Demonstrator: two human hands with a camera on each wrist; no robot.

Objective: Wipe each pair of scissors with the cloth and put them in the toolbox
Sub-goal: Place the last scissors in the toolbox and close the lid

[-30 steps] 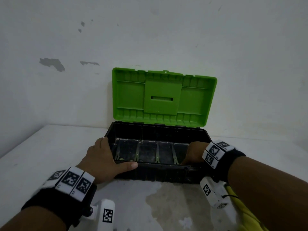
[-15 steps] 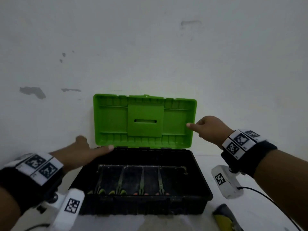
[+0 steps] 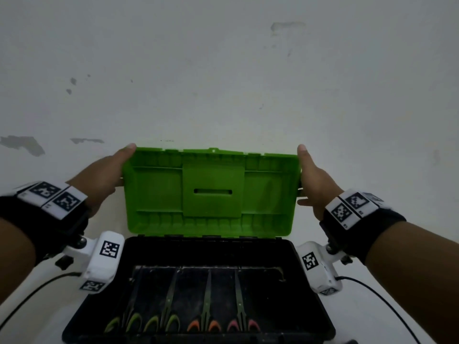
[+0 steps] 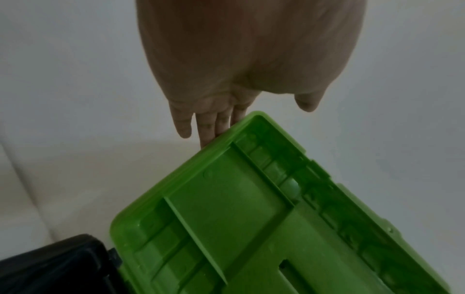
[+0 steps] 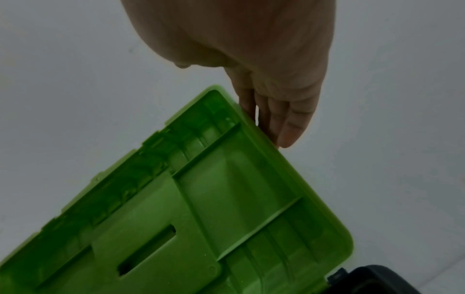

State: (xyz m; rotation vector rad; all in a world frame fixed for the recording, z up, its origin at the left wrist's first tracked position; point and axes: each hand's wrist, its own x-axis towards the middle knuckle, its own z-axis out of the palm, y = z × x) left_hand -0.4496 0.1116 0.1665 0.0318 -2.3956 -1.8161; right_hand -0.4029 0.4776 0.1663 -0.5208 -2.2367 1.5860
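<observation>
Four pairs of scissors lie side by side in the black toolbox (image 3: 320,316), points toward the wall and handles toward the person, so the wiping and stowing look finished and closing up seems the step in hand.

From the left: the left hand (image 3: 99,180) is laid against the left end of the raised green lid (image 3: 211,192), thumb along its top corner, fingers (image 4: 208,131) straight and reaching behind the edge, bracing rather than clamped. In the box below, the leftmost scissors (image 3: 124,319) and their neighbour (image 3: 164,316) have green handles, then come an orange-handled pair (image 3: 205,319) and a pink-handled pair (image 3: 242,316). On the far side, the right hand (image 3: 315,184) mirrors the left, flat on the lid's right end with fingers (image 5: 289,127) extended behind the rim. The cloth is not in view.

Risks from here, as I judge them: flat, unclamped hands could let the lid slip and drop hard, jolting the box on the white bench (image 3: 372,316). Uneven pressure from the two sides could twist the lid on its hinge so that it shuts crooked. Fingers left behind the rim, or thumbs over the top edge, may get pinched as the lid meets the box. The box interior is dim, so I cannot tell whether every pair lies fully flat; one riding up might foul the lid.
</observation>
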